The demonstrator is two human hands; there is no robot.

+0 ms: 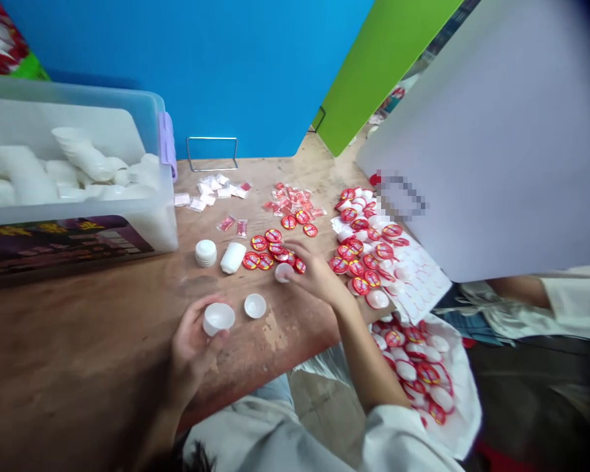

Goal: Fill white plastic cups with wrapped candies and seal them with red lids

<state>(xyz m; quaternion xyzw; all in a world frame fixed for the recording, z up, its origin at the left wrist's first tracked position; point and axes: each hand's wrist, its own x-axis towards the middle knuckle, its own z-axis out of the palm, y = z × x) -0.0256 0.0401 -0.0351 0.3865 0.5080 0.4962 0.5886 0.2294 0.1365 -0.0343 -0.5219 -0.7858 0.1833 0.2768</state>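
Note:
A white plastic cup (pixel 219 317) rests in my left hand (pixel 189 337), its opening facing up, fingers and thumb curled round its sides. My right hand (pixel 317 275) is at the near edge of a cluster of round red discs (pixel 264 261). Its thumb meets the rim of a small white cup (pixel 282 273), and its fingers reach over the discs, partly hiding them. Between the hands, another white cup (pixel 255 305) stands open on the table. Beyond it are a short stack of white cups (pixel 206 253) and a white stack lying on its side (pixel 233 257).
A clear bin (pixel 164 223) of white cups stands left. White packets (pixel 209 193) and red packets (pixel 295 198) lie toward the blue panel (pixel 201 72). At right, red-and-white pieces (pixel 358 246) cover a white sheet (pixel 423 282), above a full white bag (pixel 465 393). Another person's arm (pixel 521 292) shows.

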